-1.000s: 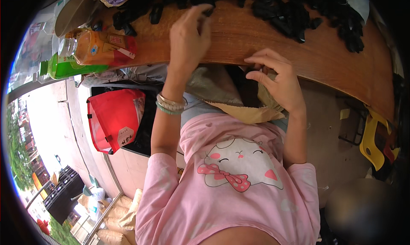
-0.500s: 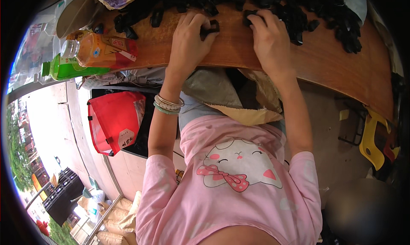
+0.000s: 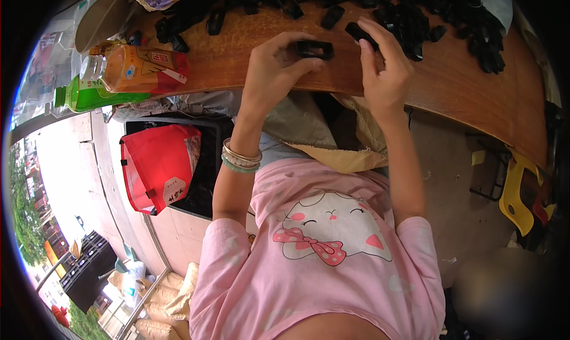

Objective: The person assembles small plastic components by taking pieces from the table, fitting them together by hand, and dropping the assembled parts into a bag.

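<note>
Between the thumb and fingers of my left hand point(image 3: 270, 67) is a small black rectangular plastic piece point(image 3: 325, 50) with an opening in its middle. My right hand point(image 3: 389, 64) pinches another small black plastic piece point(image 3: 360, 35), tilted, by its right end. Both pieces are held above the wooden table point(image 3: 237, 61), a short gap apart. Beyond my hands lies a heap of similar black pieces point(image 3: 409, 28), with a few loose ones, such as a single black piece point(image 3: 332, 17), on its near side.
On the table's left lie an orange-red drink bottle point(image 3: 145, 70) and a green bottle point(image 3: 80, 95). Below the edge are a red bag point(image 3: 157, 171) and an open brown sack point(image 3: 350, 161) by my lap. A yellow plastic chair point(image 3: 514, 203) stands at right.
Both hands have lifted off the table, each with a black piece, and drawn closer to me. My left hand has shifted right, toward the right hand.
</note>
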Motion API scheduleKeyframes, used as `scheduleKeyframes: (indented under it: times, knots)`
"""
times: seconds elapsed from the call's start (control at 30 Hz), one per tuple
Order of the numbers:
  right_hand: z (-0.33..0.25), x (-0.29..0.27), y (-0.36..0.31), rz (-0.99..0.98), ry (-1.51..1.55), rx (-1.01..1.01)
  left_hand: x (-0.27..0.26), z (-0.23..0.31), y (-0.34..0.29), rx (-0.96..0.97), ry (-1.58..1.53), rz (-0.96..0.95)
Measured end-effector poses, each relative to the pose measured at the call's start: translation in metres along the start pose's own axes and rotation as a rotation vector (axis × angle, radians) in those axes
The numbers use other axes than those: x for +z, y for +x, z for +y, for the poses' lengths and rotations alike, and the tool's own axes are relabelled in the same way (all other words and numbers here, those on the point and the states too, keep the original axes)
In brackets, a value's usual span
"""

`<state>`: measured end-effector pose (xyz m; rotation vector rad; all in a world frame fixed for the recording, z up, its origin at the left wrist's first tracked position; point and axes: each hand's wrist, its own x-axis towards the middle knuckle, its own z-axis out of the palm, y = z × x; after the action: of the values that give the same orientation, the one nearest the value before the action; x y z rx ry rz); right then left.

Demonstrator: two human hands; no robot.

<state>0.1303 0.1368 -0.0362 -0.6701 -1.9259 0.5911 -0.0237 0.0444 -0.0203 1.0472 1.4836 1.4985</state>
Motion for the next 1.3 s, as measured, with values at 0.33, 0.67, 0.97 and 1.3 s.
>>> scheduleKeyframes:
  times: [0.33,0.67,0.97,1.3]
  knots:
    - [-0.039,-0.024,0.007,-0.029,0.488,0.484,0.014,0.015,-0.002,-0.125,-0.155,-0.125]
    - [-0.028,-0.018,0.000,-0.152,0.330,0.176,0.018,0.023,-0.008,-0.153,-0.229,-0.102]
    - [-0.040,-0.016,-0.008,-0.044,0.569,0.449,0.031,0.017,-0.010,0.283,0.068,0.037]
    - [-0.005,-0.007,0.017,-0.412,0.167,0.192,-0.019,-0.010,0.060,0.482,1.047,0.216]
